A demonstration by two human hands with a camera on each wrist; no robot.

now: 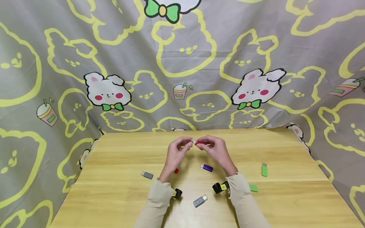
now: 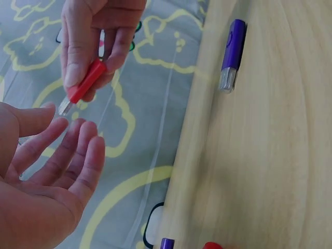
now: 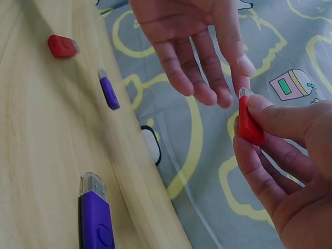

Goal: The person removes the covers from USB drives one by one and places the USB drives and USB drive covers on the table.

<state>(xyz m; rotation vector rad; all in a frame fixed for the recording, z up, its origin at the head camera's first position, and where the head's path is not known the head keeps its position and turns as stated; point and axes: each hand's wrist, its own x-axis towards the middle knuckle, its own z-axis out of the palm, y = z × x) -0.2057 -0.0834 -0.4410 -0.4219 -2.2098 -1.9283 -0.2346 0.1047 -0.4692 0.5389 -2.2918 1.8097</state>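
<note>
A red USB flash drive [image 1: 196,142] with a silver connector under a clear cap is held up over the far part of the table. My right hand [image 1: 215,151] pinches its red body between thumb and fingers, seen closely in the right wrist view, where the drive [image 3: 250,123] tilts upward. Facing it, my left hand [image 1: 176,152] has its thumb and index fingertip right by the connector end; its other fingers are spread and loosely bent. Whether those fingertips touch the cap is unclear. Below the hands lies a purple flash drive [image 1: 206,167].
On the wooden table [image 1: 114,196] lie grey flash drives [image 1: 147,175] at left and near the front, plus green ones [image 1: 264,170] at right. Another red drive [image 3: 62,46] and a second purple drive [image 3: 109,92] lie left of the hands. A patterned curtain [image 1: 142,63] hangs behind.
</note>
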